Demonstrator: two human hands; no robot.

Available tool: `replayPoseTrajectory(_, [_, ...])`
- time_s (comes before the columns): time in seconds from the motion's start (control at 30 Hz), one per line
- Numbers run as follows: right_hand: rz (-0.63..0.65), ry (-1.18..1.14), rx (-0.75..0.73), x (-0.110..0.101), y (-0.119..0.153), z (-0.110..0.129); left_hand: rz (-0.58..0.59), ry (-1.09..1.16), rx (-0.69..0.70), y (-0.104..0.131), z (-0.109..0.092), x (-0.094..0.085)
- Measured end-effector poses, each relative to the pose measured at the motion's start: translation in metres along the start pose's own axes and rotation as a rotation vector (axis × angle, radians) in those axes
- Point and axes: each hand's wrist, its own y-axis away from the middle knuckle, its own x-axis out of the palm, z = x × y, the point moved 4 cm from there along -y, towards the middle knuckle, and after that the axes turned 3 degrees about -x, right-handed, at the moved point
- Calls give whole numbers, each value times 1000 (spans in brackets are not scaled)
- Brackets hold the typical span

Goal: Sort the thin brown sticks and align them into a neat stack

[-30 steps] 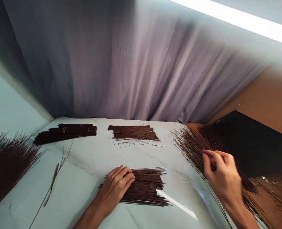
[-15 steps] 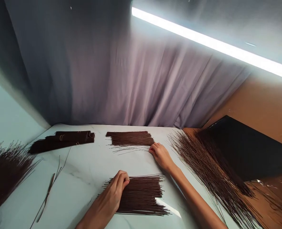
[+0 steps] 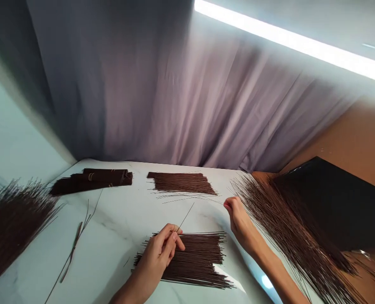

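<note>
My left hand is closed in a pinch on a thin dark-brown stick, which points up and away from the fingertips. Under that hand lies the near stack of thin brown sticks, partly covered by the fingers and wrist. My right hand is off to the right with its fingertips pinched at the end of another thin stick. That stick reaches left toward a few loose sticks lying just in front of the far stack of sticks.
At the back left lie tied dark bundles. A large heap of sticks fills the left edge, and a long loose pile runs along the right beside a black sheet. Crossed strips lie left of my hands.
My right hand has moved right, away from the far stack's corner, with a stick at its fingertips. My left hand now shows a stick sticking up from its pinch. The view has shifted slightly.
</note>
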Motion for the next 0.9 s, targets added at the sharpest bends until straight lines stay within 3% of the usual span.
replayPoseTrajectory(0.1, [-30,-75,48,-2,16,37,-16,106,12,-3,0,0])
replayPoseTrajectory(0.27, [25,-195,146,21,36,84,11,308,-77,-7,-6,-1])
replayPoseTrajectory(0.6, [6,-178,146,38,46,94,-123,200,-93,-14,8,-3])
replayPoseTrajectory(0.9, [-7,-225,125,40,47,105,-209,209,-48,-12,-2,-8])
